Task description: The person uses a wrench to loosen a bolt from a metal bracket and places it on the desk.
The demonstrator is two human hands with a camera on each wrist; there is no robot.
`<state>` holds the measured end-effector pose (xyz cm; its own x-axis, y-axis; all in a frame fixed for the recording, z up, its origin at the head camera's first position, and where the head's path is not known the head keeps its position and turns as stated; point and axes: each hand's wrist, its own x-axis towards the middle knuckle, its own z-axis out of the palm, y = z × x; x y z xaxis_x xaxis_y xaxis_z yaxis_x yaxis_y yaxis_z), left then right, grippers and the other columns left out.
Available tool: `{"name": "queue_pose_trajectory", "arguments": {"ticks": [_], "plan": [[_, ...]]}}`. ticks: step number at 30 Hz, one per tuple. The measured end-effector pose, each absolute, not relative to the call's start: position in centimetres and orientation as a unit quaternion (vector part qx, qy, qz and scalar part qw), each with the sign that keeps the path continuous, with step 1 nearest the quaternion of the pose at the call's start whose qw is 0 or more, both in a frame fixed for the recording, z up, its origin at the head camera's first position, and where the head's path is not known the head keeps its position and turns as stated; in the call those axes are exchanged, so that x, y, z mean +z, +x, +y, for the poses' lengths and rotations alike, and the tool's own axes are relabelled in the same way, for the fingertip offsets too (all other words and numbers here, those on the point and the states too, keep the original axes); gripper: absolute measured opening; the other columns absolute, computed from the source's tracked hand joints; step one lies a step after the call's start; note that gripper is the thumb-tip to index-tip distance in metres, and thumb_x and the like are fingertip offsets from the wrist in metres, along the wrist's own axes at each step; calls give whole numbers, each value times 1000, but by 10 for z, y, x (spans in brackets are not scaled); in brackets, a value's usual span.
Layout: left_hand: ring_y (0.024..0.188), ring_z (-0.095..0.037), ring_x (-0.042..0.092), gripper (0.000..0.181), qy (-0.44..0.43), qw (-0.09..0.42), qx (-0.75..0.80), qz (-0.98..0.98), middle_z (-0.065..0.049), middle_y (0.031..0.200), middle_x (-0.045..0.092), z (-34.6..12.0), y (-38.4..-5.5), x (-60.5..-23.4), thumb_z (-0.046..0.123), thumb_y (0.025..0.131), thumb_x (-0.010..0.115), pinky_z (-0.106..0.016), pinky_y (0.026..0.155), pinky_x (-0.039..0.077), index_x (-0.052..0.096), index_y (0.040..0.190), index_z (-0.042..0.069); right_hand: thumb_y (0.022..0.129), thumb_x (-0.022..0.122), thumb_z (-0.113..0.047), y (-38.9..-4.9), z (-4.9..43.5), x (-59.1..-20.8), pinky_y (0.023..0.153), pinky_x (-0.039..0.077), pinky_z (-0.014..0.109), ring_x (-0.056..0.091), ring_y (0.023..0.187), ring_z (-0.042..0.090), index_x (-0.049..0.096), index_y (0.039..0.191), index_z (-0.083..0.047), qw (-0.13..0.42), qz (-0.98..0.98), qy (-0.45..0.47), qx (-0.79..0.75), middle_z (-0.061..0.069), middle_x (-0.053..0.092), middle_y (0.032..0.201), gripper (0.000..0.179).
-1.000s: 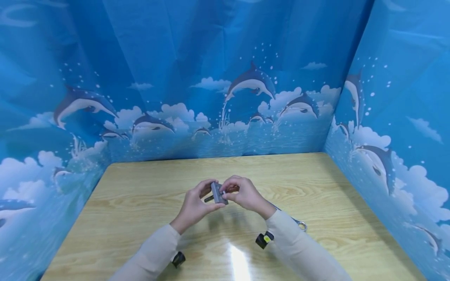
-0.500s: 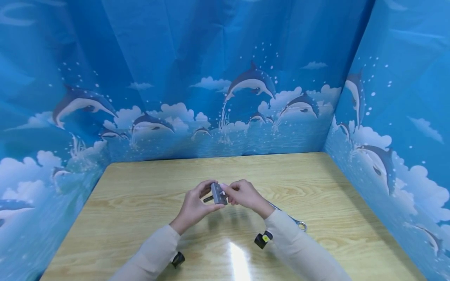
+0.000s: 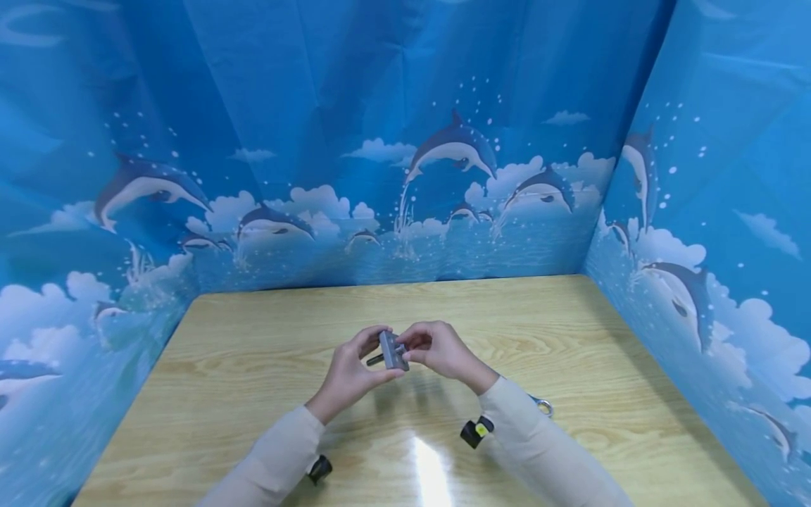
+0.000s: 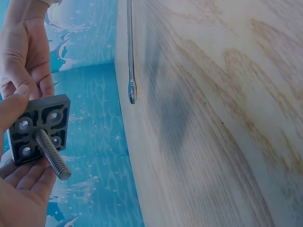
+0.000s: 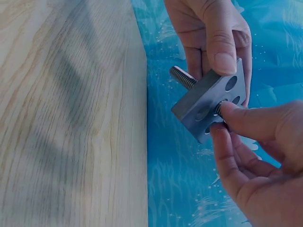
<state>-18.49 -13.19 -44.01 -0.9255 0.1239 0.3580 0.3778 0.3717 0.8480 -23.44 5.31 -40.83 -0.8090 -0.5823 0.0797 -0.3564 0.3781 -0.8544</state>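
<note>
My left hand (image 3: 347, 367) holds a grey square plate (image 3: 393, 351) by its edges, tilted above the table. The plate has round corner holes, and its ribbed side shows in the left wrist view. From the middle of that side a long threaded bolt (image 4: 53, 155) sticks out. On the plate's flat side, my right hand (image 3: 441, 350) pinches the short threaded end (image 5: 218, 109) of the bolt between thumb and index finger. Whether a nut sits between those fingertips is hidden.
A metal wrench (image 3: 543, 406) lies on the wooden table (image 3: 266, 338), partly covered by the right forearm in the head view. Blue dolphin-print curtains (image 3: 355, 141) stand behind and at both sides of the table.
My right thumb and fingers have shifted round the bolt's end, rolling over it and back between frames. The left hand and the plate have barely moved.
</note>
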Motion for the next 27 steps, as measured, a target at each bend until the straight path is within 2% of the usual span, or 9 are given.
{"name": "queue_pose_trajectory", "arguments": {"ticks": [7,9,12,14,16,20,23,27], "plan": [[106,-9,55,70,-149,116,-539,-821,2,118,56,-132,-186,-440,28,61,80,-28,91,46,49,122,14,77,67,-4,-234,54,-408,65,54,21,60,78,14,66,98,-14,110,818,-296,-481,0,63,88,23],[105,-9,55,70,-150,117,-540,-820,1,118,56,-132,-186,-440,28,61,80,-29,91,46,49,122,14,78,66,-6,-229,54,-400,68,54,24,60,81,16,64,103,-11,118,818,-294,-480,4,63,93,25],[105,-9,55,68,-152,119,-540,-819,1,118,56,-132,-186,-441,27,62,80,-27,91,46,50,122,15,83,62,-24,-230,54,-402,70,53,25,60,83,15,61,110,-10,129,825,-280,-474,4,63,98,31],[106,-9,54,68,-154,121,-539,-819,0,118,56,-132,-185,-441,27,62,80,-25,91,45,50,122,15,86,56,-37,-231,55,-403,71,54,31,60,83,18,60,111,-8,147,828,-261,-473,7,63,98,38],[107,-9,54,69,-156,123,-536,-821,0,118,56,-132,-185,-441,27,61,80,-24,92,45,50,122,14,86,48,-48,-238,56,-413,68,54,31,61,77,18,63,103,-7,168,828,-242,-476,8,64,91,47],[108,-9,53,70,-154,124,-526,-827,1,119,56,-132,-185,-440,27,60,80,-23,92,44,50,122,14,88,38,-55,-240,57,-416,64,55,34,61,68,23,65,83,-3,209,824,-205,-484,12,64,77,59],[109,-9,52,70,-152,120,-521,-831,2,120,55,-131,-185,-440,27,60,80,-24,93,44,50,123,14,87,37,-58,-239,56,-414,60,55,35,60,63,22,65,78,-2,218,827,-186,-484,10,63,70,64],[111,-11,51,70,-154,115,-521,-832,2,120,54,-130,-184,-440,25,61,80,-29,93,44,49,123,15,86,41,-57,-237,54,-411,53,54,33,58,56,20,66,75,-1,221,828,-179,-484,9,62,65,61]]}}
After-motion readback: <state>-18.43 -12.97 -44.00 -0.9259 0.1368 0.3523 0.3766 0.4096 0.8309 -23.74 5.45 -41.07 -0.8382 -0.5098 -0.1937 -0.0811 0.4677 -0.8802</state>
